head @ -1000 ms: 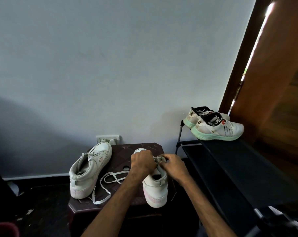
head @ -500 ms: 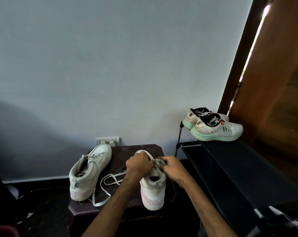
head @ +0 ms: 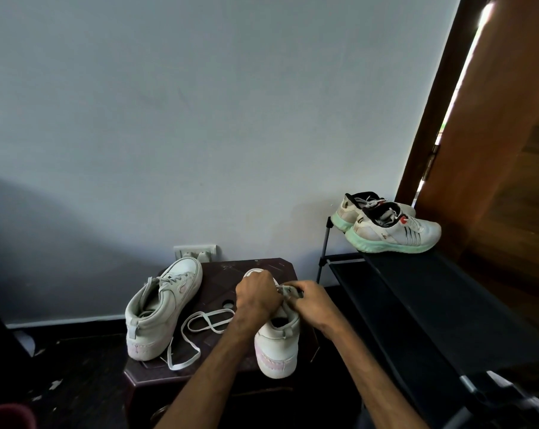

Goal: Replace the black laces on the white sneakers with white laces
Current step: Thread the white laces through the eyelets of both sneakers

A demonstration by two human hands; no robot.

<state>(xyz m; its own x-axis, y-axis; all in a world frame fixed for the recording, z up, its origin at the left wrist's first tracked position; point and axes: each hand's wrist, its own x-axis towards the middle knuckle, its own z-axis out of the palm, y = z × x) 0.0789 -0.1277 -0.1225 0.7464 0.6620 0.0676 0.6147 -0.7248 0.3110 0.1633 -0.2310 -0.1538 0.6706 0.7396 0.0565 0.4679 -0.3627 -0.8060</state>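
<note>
Fingers of the left grip (head: 257, 297) and right grip (head: 311, 305) pinch the pale lace (head: 288, 291) atop the white leather sneaker (head: 277, 348). It stands on the dark brown counter (head: 218, 281) beside a loose white lace (head: 206, 320).

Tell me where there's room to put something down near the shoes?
The long black rack shelf is bare beside the green-soled white trainers. The dark brown table is crowded: two white sneakers, a loose white lace, left hand, right hand.

A plain pale grey-blue wall (head: 200, 119) carries a white socket plate (head: 195, 252) low down, just behind a small dark brown table (head: 218, 281) on dark floor (head: 76, 366). Right of it stands a black shoe rack (head: 416, 305) beside a brown wooden door (head: 509, 150) edged with daylight (head: 466, 72).
</note>
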